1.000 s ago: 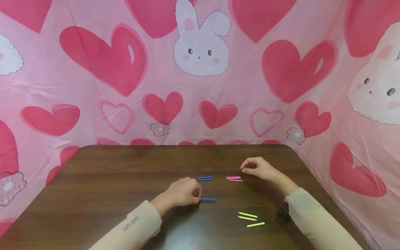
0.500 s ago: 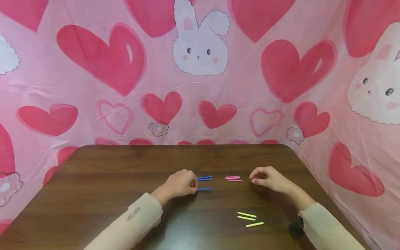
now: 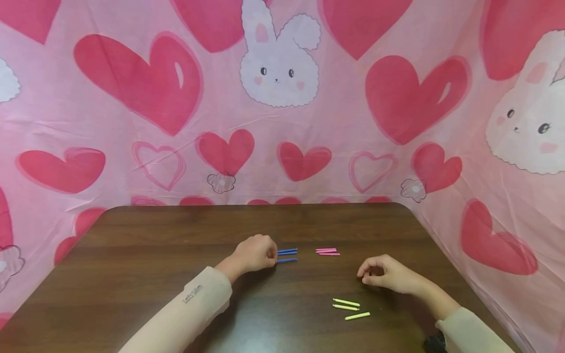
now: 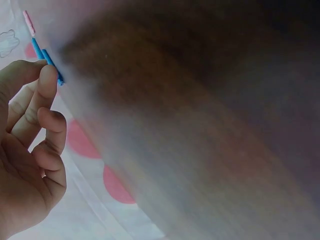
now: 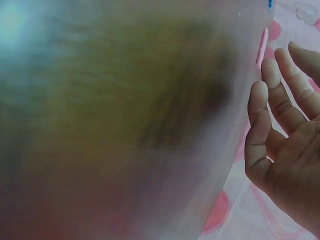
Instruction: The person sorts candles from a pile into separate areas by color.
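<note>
My left hand [image 3: 255, 253] pinches the end of one blue stick [image 3: 288, 260] on the table [image 3: 176, 230], with two more blue sticks [image 3: 288, 253] just beyond it. Pink sticks [image 3: 326, 251] lie between my hands. My right hand [image 3: 395, 275] is loosely curled, holding nothing, yellow sticks [image 3: 346, 307] nearer me.

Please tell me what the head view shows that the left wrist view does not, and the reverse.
Only the head view: three thin yellow sticks, the right hand and white printed rabbits. Only the left wrist view: the palm of the left hand. Both: that hand, thin blue sticks, at least one thin pink stick, the brown wood-grain table and the pink printed cloth.
</note>
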`<state>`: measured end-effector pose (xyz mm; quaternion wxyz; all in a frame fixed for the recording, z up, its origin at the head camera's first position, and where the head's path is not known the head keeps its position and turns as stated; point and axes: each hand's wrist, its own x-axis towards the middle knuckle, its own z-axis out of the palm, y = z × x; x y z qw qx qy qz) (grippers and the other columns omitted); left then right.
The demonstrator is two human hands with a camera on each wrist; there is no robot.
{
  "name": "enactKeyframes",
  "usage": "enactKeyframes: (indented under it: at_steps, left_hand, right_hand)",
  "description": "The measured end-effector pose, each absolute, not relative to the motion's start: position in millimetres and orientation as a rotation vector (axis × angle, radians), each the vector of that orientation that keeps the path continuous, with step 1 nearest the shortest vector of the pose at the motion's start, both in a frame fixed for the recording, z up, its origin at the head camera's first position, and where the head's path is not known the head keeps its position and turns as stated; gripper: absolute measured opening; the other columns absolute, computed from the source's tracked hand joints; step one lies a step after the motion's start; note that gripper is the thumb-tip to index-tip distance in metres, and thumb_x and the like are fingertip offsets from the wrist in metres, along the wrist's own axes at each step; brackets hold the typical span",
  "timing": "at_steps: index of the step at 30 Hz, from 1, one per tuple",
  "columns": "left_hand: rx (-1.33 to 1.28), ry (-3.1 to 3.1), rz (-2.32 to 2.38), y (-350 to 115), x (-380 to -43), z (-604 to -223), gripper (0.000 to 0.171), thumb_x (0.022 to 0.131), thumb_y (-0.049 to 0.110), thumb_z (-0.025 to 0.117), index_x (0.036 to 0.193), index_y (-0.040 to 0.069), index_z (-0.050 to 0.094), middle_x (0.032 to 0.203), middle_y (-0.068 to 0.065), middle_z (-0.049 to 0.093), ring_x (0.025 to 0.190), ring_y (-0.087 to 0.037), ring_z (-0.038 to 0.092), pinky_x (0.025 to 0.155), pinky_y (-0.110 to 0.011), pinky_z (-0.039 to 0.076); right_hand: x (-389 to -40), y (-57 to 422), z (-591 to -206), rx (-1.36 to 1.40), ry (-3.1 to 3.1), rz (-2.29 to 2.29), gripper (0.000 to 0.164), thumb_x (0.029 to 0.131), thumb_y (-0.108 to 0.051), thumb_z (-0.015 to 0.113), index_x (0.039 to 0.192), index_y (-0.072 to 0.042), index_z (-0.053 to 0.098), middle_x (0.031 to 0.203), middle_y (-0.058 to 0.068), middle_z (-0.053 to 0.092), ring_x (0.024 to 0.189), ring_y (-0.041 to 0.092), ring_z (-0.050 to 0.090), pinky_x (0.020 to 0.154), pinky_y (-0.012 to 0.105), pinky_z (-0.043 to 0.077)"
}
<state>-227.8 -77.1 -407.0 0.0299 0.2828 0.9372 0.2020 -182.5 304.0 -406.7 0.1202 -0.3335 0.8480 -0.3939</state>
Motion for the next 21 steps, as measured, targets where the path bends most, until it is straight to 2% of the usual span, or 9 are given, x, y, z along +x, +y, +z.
enactKeyframes:
  at_steps: [3, 9, 15, 21]
  left_hand:
    - [0.849, 2.896, 0.617, -76, -231, -409, 0.014, 0.08, 0.017, 0.075, 0.068, 0.022, 0.069, 0.06, 0.014, 0.059, 0.059, -0.005, 0.05, 0.055, -0.027, 0.043]
    - [0.817, 2.891, 0.606, -76, -234, -408, 0.014, 0.082, 0.018, 0.075, 0.07, 0.022, 0.07, 0.062, 0.012, 0.06, 0.06, -0.007, 0.052, 0.054, -0.028, 0.044]
    - [0.814, 2.895, 0.59, -75, -236, -408, 0.014, 0.084, 0.018, 0.075, 0.071, 0.021, 0.07, 0.063, 0.012, 0.061, 0.061, -0.008, 0.052, 0.054, -0.028, 0.044]
    - [0.809, 2.91, 0.595, -75, -239, -410, 0.014, 0.084, 0.018, 0.076, 0.072, 0.021, 0.07, 0.067, 0.01, 0.062, 0.063, -0.009, 0.053, 0.057, -0.03, 0.046]
  right_hand:
    - [-178, 305, -409, -0.991, 2.446, -1.157, 0.008, 0.092, -0.006, 0.067, 0.098, 0.0, 0.067, 0.082, 0.006, 0.065, 0.075, -0.003, 0.055, 0.061, 0.021, 0.048]
    - [-170, 305, -412, -1.022, 2.365, -1.177, 0.004, 0.091, -0.001, 0.066, 0.095, -0.002, 0.067, 0.076, 0.012, 0.063, 0.071, -0.004, 0.053, 0.059, 0.021, 0.047]
    - [-165, 303, -414, -1.056, 2.296, -1.15, 0.007, 0.091, -0.007, 0.068, 0.092, -0.001, 0.065, 0.074, 0.014, 0.061, 0.069, -0.006, 0.05, 0.056, 0.02, 0.046]
    - [-159, 300, -415, -1.102, 2.264, -1.104, 0.005, 0.089, -0.008, 0.071, 0.093, -0.008, 0.068, 0.077, 0.011, 0.06, 0.07, -0.004, 0.05, 0.055, 0.019, 0.044]
